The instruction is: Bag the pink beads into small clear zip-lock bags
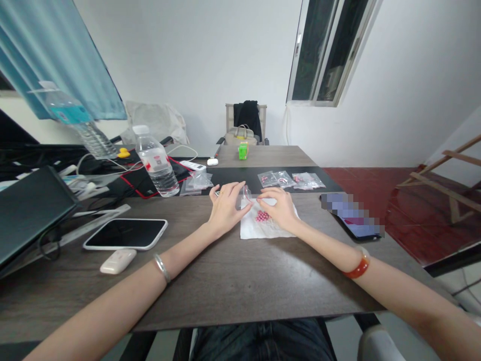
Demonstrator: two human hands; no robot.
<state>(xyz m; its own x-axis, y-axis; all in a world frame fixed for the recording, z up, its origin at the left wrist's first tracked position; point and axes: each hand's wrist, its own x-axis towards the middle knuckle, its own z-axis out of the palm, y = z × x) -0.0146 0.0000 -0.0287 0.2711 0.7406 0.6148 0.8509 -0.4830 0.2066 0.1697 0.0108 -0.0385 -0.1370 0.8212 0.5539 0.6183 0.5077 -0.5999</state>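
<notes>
- Left hand point(224, 206) is resting on the table point(225, 281), fingers curled loosely, fingertips pinching the edge of a small clear bag point(246, 193) held just above the tissue.
- Right hand point(280, 208) is lying on the white tissue point(251, 229), fingers bent, thumb and forefinger pressed together at the bag's other side; what exactly sits between them is too small to tell.
- Pink beads point(262, 216) are sitting in a small heap on the tissue, between the two hands, just beside the right palm.
- The tissue is lying flat near the middle of the table, in front of the person.
- More clear bags point(291, 179) with pink bits inside are lying in a row on the dark strip behind the hands, well apart from them.
- An empty-looking bag pile point(197, 182) is lying left of that, beside a water bottle point(156, 161).
- A phone point(126, 234) is lying face up left of the left arm, with a white case point(117, 261) just in front of it.
- A second phone point(353, 216) is lying right of the right hand, screen blurred.
- A silver bangle point(162, 267) is showing on the left wrist, an orange bangle point(358, 266) on the right.
- A green box point(243, 150) is standing at the far end of the table.
</notes>
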